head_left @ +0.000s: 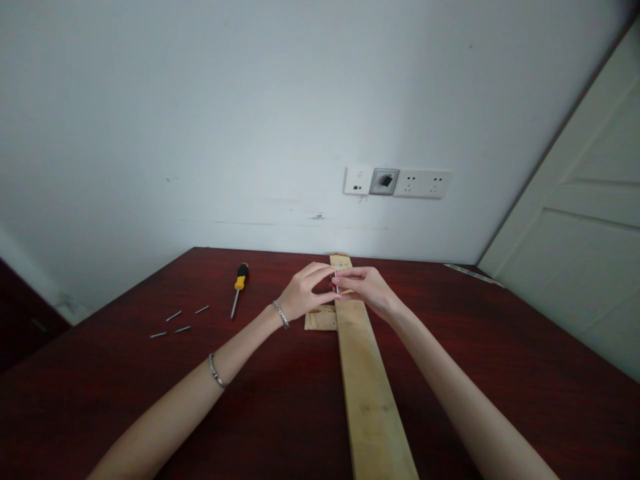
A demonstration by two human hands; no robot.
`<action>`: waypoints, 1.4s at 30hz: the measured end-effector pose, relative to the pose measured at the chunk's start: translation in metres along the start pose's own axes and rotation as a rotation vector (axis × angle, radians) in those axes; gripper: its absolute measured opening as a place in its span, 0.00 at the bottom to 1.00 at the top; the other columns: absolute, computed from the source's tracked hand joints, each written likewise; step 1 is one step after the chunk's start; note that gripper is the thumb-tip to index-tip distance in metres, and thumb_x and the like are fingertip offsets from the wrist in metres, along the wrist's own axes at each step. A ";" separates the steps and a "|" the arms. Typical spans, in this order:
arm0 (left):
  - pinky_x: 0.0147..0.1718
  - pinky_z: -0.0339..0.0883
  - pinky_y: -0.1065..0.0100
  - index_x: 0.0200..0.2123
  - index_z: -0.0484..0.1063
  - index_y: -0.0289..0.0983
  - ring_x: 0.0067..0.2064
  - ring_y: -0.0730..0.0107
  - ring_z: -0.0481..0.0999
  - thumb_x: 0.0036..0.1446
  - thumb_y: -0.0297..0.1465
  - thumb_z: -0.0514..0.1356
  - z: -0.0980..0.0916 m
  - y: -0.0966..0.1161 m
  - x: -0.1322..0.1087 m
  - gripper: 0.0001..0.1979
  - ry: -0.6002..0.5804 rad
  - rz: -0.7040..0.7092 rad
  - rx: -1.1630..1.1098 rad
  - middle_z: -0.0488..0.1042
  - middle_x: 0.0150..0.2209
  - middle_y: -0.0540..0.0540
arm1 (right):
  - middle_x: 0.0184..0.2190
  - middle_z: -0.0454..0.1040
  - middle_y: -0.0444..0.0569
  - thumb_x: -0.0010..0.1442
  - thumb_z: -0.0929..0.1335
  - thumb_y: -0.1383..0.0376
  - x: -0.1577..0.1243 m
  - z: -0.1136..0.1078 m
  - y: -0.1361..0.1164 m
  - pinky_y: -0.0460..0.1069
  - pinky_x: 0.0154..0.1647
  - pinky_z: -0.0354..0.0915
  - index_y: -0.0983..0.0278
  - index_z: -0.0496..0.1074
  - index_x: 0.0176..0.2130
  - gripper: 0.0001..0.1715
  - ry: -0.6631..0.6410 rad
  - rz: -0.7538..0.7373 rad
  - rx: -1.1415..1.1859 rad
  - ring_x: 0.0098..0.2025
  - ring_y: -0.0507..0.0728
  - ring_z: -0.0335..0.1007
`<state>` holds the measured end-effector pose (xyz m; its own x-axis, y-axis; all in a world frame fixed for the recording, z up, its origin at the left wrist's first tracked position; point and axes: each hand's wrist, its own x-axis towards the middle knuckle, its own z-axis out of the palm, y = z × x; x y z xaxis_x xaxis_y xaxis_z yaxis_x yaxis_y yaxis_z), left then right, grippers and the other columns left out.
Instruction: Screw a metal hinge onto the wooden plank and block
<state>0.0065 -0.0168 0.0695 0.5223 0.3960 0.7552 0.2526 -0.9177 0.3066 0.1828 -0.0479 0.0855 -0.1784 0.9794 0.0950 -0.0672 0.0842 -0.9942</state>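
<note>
A thin metal screw (337, 283) stands upright between the fingertips of both hands, above a long wooden board (370, 387). My left hand (306, 291) is closed on it from the left, thumb below and fingers above. From the other side, my right hand (369, 287) pinches the same screw. Under the hands, a short wooden piece (320, 320) sticks out to the left of the board. The screw's tip is too small to make out, so I cannot tell whether it touches the wood.
On the dark red table (270, 400), a yellow and black screwdriver (240, 283) lies left of my hands. Several loose screws (174, 316) are farther left. A flat strip (473, 273) lies at the back right. Behind the table rises a white wall with sockets (423, 185).
</note>
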 end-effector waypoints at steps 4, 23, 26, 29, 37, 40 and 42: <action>0.50 0.66 0.61 0.49 0.68 0.36 0.48 0.63 0.70 0.53 0.35 0.62 0.001 -0.002 0.000 0.20 0.015 0.053 0.039 0.72 0.46 0.40 | 0.26 0.75 0.46 0.41 0.75 0.60 -0.001 -0.001 0.000 0.45 0.31 0.71 0.67 0.77 0.31 0.16 0.005 0.004 0.008 0.25 0.48 0.70; 0.47 0.69 0.59 0.49 0.68 0.35 0.47 0.63 0.72 0.50 0.32 0.65 0.003 -0.007 0.002 0.22 0.091 0.125 -0.059 0.73 0.45 0.40 | 0.25 0.76 0.47 0.44 0.75 0.59 0.001 -0.007 0.000 0.46 0.33 0.71 0.67 0.77 0.32 0.16 -0.012 0.019 0.016 0.26 0.48 0.71; 0.47 0.68 0.60 0.48 0.68 0.35 0.47 0.64 0.72 0.50 0.32 0.65 0.001 -0.006 0.004 0.21 0.074 0.100 -0.074 0.72 0.45 0.41 | 0.27 0.77 0.48 0.45 0.75 0.60 0.002 -0.011 0.001 0.46 0.34 0.72 0.67 0.78 0.32 0.15 -0.029 0.043 0.061 0.28 0.50 0.72; 0.48 0.68 0.60 0.49 0.67 0.36 0.47 0.64 0.72 0.51 0.32 0.64 0.000 -0.006 0.004 0.21 0.046 0.062 -0.080 0.72 0.46 0.41 | 0.30 0.78 0.49 0.45 0.74 0.61 0.004 -0.015 0.003 0.46 0.34 0.72 0.67 0.78 0.31 0.12 -0.030 0.061 0.096 0.30 0.52 0.74; 0.48 0.69 0.60 0.57 0.57 0.37 0.48 0.64 0.72 0.51 0.30 0.64 0.006 -0.014 -0.002 0.31 0.007 -0.014 -0.083 0.69 0.50 0.40 | 0.32 0.78 0.51 0.46 0.74 0.64 0.004 -0.015 0.003 0.44 0.33 0.73 0.68 0.78 0.32 0.11 0.022 0.067 0.083 0.30 0.51 0.75; 0.48 0.68 0.60 0.56 0.58 0.37 0.49 0.64 0.72 0.52 0.28 0.62 0.006 -0.016 -0.003 0.28 -0.019 -0.010 -0.051 0.68 0.51 0.40 | 0.32 0.78 0.50 0.45 0.74 0.64 0.004 -0.014 0.003 0.44 0.32 0.73 0.68 0.78 0.31 0.11 0.023 0.063 0.089 0.31 0.52 0.74; 0.48 0.68 0.61 0.55 0.59 0.37 0.49 0.65 0.71 0.52 0.28 0.61 0.006 -0.016 -0.002 0.26 -0.041 -0.006 -0.039 0.68 0.50 0.41 | 0.31 0.78 0.50 0.45 0.74 0.63 0.004 -0.014 0.003 0.44 0.32 0.73 0.67 0.78 0.31 0.11 0.014 0.061 0.083 0.31 0.52 0.74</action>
<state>0.0060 -0.0027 0.0592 0.5541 0.4020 0.7290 0.2246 -0.9154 0.3341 0.1957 -0.0409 0.0818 -0.1705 0.9848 0.0327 -0.1377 0.0091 -0.9904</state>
